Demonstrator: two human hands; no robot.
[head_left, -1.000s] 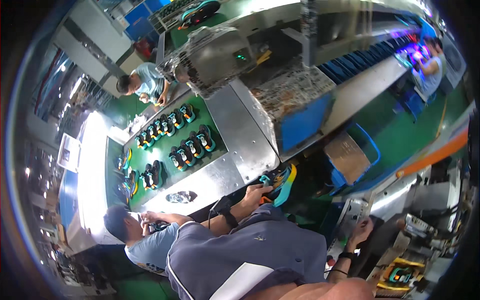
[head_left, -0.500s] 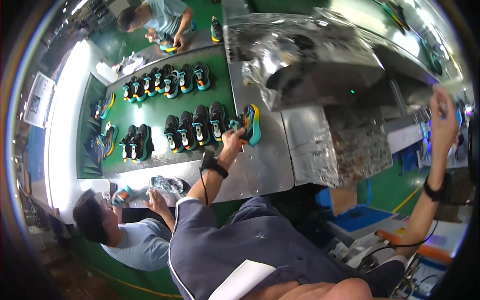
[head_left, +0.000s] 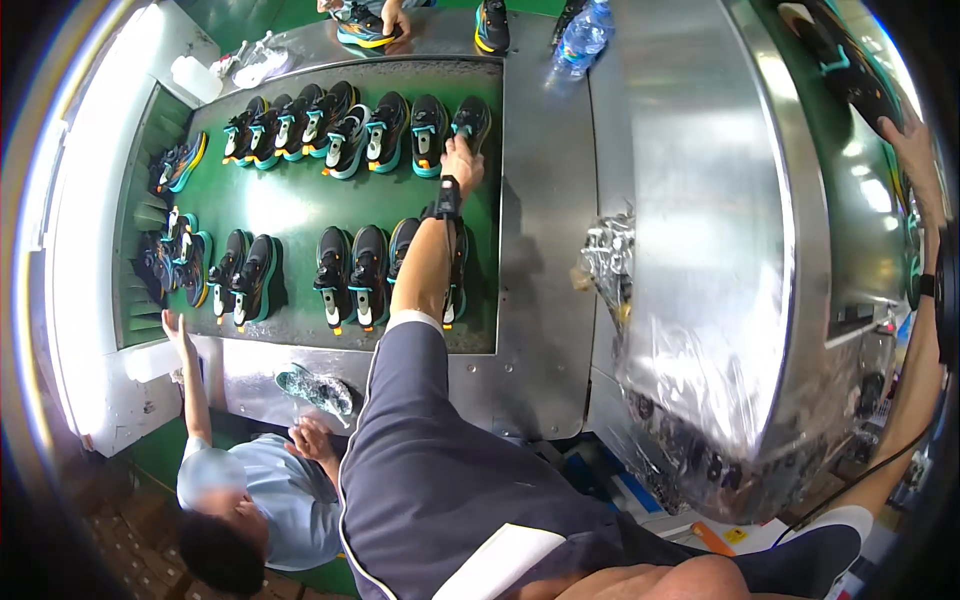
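At the right end of the far row stands a black sneaker (head_left: 472,118) with a teal sole, toe pointing away from me. My left hand (head_left: 462,165) is closed on its tongue and collar, the arm stretched over the near row. Far to the right, my right hand (head_left: 913,160) has its fingers against the end of another dark sneaker (head_left: 850,80), on a second green surface (head_left: 862,220). Part of that hand is lost at the picture's rim. Beside the left hand's shoe is a matching sneaker (head_left: 430,135). My left forearm partly hides the near-row sneakers (head_left: 369,275).
A metal frame (head_left: 540,330) borders the green belt (head_left: 280,205). A metal housing (head_left: 710,200) with clear plastic film (head_left: 690,370) stands between both surfaces. Beyond are a water bottle (head_left: 582,40) and a co-worker's hand (head_left: 396,20). A person in light blue (head_left: 285,490) works at left.
My left hand has carried the sneaker from the metal edge to the far row's right end. My right hand has reached a sneaker on the right. The whole view has shifted.
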